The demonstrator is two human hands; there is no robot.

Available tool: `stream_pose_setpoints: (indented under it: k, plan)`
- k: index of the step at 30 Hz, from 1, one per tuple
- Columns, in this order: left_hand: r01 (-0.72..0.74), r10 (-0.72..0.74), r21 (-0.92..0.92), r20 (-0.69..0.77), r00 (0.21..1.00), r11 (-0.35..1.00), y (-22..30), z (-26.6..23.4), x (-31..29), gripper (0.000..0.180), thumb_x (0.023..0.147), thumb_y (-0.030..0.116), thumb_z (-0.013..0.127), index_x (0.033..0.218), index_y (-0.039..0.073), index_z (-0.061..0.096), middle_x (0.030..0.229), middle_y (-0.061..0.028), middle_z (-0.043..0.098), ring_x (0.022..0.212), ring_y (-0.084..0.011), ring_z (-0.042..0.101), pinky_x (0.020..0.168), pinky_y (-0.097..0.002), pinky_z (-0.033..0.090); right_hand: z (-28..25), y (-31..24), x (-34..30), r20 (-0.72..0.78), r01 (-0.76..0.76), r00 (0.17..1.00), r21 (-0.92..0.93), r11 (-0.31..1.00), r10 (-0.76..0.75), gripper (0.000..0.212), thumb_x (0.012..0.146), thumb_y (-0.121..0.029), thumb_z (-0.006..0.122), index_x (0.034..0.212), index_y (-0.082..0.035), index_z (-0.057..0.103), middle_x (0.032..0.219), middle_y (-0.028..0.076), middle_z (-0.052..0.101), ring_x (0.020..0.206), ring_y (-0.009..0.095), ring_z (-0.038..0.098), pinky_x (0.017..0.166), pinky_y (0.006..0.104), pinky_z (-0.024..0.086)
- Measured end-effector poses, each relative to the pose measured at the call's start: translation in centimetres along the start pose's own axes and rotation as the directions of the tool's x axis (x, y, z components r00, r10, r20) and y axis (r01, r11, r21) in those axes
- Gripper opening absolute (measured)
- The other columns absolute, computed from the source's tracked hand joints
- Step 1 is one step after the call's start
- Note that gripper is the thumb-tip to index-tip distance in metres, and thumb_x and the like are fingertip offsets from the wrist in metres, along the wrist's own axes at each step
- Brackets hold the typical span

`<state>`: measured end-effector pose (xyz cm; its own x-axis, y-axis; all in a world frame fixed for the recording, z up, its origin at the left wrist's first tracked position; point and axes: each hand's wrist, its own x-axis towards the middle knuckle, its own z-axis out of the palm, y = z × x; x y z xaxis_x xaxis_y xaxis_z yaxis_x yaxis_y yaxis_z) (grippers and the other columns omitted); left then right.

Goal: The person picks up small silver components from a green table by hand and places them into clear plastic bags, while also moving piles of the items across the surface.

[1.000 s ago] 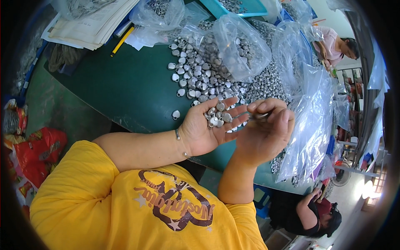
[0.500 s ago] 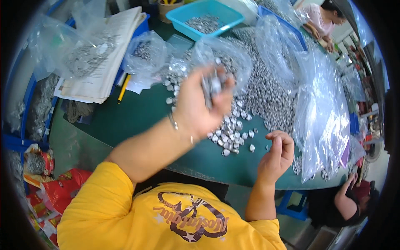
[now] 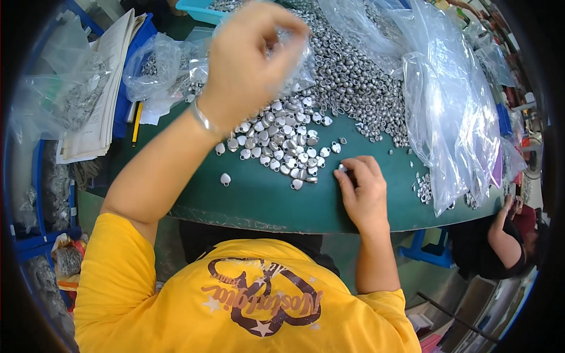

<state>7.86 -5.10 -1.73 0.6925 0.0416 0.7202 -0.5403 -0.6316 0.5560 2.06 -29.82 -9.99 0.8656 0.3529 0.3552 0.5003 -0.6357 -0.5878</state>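
My left hand (image 3: 250, 67) is raised over the table, its fingers curled inward and blurred; whatever they hold is hidden. Below it, a loose pile of shiny heart-shaped metal charms (image 3: 282, 138) spreads over the green tabletop (image 3: 200, 194). One stray charm (image 3: 225, 179) lies apart at the pile's left. My right hand (image 3: 366, 188) rests low over the table, right of the pile, with thumb and forefinger pinching a small silvery metal piece (image 3: 342, 167). Beyond, a large heap of small hollow metal pieces (image 3: 353, 76) covers the table.
Clear plastic bags (image 3: 453, 117) lie along the right side, near a small heap of metal bits (image 3: 424, 188). At left are papers (image 3: 103, 88), a blue bin (image 3: 134, 65) and a yellow pencil (image 3: 137, 123). A turquoise tray (image 3: 200, 10) stands at the back. Another person (image 3: 491, 244) sits at right.
The view has shifted, so the table appears higher. My left hand, with grey metal showing in it before, has turned so its back shows. My right hand has closed on a small piece beside the charms.
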Motion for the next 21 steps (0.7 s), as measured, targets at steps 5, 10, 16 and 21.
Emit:
stream_pose_setpoints:
  k: [5, 10, 16, 21]
  plan:
    - [-0.183, 0.134, 0.019, 0.608, 0.783, 0.983, 1.2, 0.9, -6.2, 0.021, 0.072, 0.005, 0.066, 0.091, 0.004, 0.060, 0.088, -0.0084, 0.055, 0.075, -0.0256, 0.058, 0.063, -0.0327, 0.048, -1.9, 0.3, 2.3, 0.321, -0.521, 0.827, 0.745, 0.416, 0.461, 0.012, 0.080, 0.001, 0.052, 0.091, 0.001, 0.058, 0.081, 0.006, 0.059, 0.063, 0.013, 0.057, 0.054, 0.0240, 0.045]
    - [-0.150, 0.087, 0.043, 0.652, 0.753, 0.988, 0.0, 1.3, -8.6, 0.018, 0.071, 0.004, 0.064, 0.088, 0.001, 0.059, 0.089, -0.0110, 0.054, 0.081, -0.0292, 0.056, 0.070, -0.0355, 0.047, -0.2, -1.0, 3.3, 0.189, 0.003, 0.982, -0.074, 0.997, 0.011, 0.014, 0.082, -0.006, 0.057, 0.095, -0.001, 0.056, 0.080, 0.017, 0.055, 0.071, 0.037, 0.055, 0.062, 0.0403, 0.047]
    - [-0.088, 0.074, -0.008, 0.626, 0.776, 0.996, 0.6, -0.9, -10.3, 0.016, 0.072, 0.002, 0.064, 0.087, 0.000, 0.059, 0.092, -0.0109, 0.058, 0.083, -0.0268, 0.057, 0.071, -0.0318, 0.048, -2.3, 1.3, 4.5, 0.648, -0.701, 0.706, 0.697, 0.150, 0.286, 0.012, 0.084, -0.008, 0.052, 0.090, 0.001, 0.055, 0.073, 0.011, 0.058, 0.060, 0.013, 0.054, 0.053, 0.0287, 0.044]
    - [0.620, -0.396, -0.200, 0.614, 0.683, 0.759, 1.0, -1.3, -9.6, 0.008, 0.080, -0.003, 0.057, 0.088, -0.001, 0.056, 0.099, -0.0113, 0.061, 0.077, -0.0097, 0.060, 0.065, -0.0219, 0.050, 1.1, -0.8, 5.9, 0.221, 0.062, 0.972, 0.080, 0.995, -0.078, 0.013, 0.078, -0.014, 0.063, 0.081, -0.002, 0.060, 0.074, 0.013, 0.059, 0.060, 0.026, 0.058, 0.055, 0.0350, 0.047]
